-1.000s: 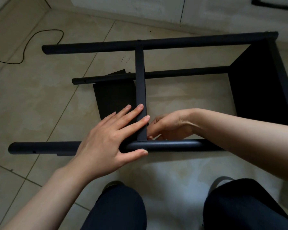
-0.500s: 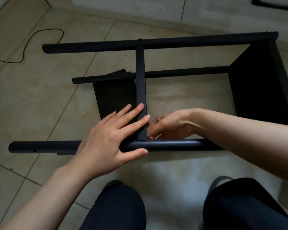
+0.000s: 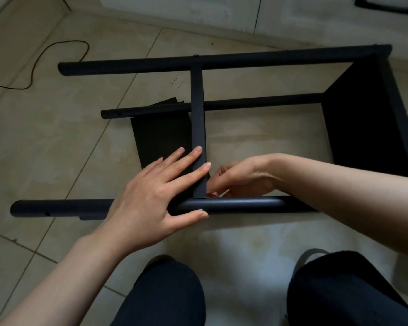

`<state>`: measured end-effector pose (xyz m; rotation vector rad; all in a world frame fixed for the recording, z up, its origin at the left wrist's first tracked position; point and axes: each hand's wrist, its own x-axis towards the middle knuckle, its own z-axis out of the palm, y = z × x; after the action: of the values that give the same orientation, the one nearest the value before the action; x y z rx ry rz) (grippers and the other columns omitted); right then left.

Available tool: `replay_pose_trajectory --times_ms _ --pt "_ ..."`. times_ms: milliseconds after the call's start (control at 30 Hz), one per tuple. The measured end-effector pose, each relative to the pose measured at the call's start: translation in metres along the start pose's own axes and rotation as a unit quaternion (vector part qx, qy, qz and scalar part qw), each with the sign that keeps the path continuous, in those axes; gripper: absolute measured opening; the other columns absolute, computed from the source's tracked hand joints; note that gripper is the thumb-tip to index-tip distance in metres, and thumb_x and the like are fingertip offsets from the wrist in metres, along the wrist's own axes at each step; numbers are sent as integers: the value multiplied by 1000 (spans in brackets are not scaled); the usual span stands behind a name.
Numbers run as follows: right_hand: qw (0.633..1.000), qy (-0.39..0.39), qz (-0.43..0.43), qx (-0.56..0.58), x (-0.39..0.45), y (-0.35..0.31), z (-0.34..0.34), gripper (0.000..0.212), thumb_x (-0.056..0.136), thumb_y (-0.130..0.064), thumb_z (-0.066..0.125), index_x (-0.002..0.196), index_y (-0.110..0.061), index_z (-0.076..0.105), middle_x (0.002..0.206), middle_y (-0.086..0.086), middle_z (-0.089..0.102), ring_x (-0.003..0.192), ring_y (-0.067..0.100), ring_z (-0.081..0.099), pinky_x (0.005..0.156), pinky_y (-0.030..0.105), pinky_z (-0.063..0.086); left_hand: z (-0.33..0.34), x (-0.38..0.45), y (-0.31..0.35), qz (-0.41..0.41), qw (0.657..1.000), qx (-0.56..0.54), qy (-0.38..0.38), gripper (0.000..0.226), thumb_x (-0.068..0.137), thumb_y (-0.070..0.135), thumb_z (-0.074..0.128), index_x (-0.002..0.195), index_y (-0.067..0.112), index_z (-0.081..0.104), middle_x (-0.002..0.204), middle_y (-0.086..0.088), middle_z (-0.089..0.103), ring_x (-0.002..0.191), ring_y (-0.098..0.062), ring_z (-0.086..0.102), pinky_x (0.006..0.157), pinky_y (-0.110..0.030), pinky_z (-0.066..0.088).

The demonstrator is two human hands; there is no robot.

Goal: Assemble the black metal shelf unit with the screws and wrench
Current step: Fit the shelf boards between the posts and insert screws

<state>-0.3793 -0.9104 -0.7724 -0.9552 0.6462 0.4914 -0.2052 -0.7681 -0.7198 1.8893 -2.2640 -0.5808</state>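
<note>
Left hand (image 3: 149, 198) flat, fingers spread across middle shelf panel (image 3: 198, 128), thumb on near tube (image 3: 233, 204), steadying joint for screw. Right hand (image 3: 236, 178) curled behind panel edge, contents hidden, likely seating fastener.

Beige floor tiles (image 3: 57, 142) run underfoot, glossy and mottled, with thin grout lines crossing at angles. A thin black cable (image 3: 37, 67) loops over the floor at far left. Along the far edge sit pale cabinet doors (image 3: 186, 8) above a light plinth, and a dark handle (image 3: 386, 7) shows at far right. Soft, dim light falls on the near tiles.
</note>
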Motion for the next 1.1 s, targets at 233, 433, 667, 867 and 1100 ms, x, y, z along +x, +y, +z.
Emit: replay_pose_trajectory --times_ms 233,433,667,867,1100 --pt "1000 -4 -9 -2 2 -3 -2 15 92 -19 60 84 -12 70 83 3 62 78 15 62 78 29 51 0 0 0 -1 1000 5 -3 76 84 76 40 152 49 18 165 23 7 153 -2 5 121 -29 10" --pt "1000 14 -7 -15 5 -1 -1 15 94 -16 60 86 -10 71 86 7 65 76 14 67 71 26 57 0 -1 0 0 1000 3 0 76 85 75 40 153 48 19 165 22 8 153 -3 6 122 -33 13" --pt "1000 -4 -1 2 -2 -4 -3 13 92 -18 61 85 -12 71 88 6 63 80 15 66 74 28 55 1 0 -1 4 1000 2 2 76 86 75 41 153 47 19 165 22 8 153 -3 7 122 -34 15" --pt "999 21 18 -32 2 -6 3 14 95 -17 59 100 -8 68 98 10 63 91 19 63 86 33 53 2 -1 -1 6 1000 9 7 76 86 74 41 154 46 20 166 21 9 153 -4 6 122 -34 14" --pt "1000 -9 15 0 -6 -7 -3 15 81 -20 66 93 -12 67 90 6 60 84 16 62 87 33 48 2 -1 -1 13 1000 15 10 77 88 72 42 155 42 22 167 17 10 153 -5 11 122 -36 19"
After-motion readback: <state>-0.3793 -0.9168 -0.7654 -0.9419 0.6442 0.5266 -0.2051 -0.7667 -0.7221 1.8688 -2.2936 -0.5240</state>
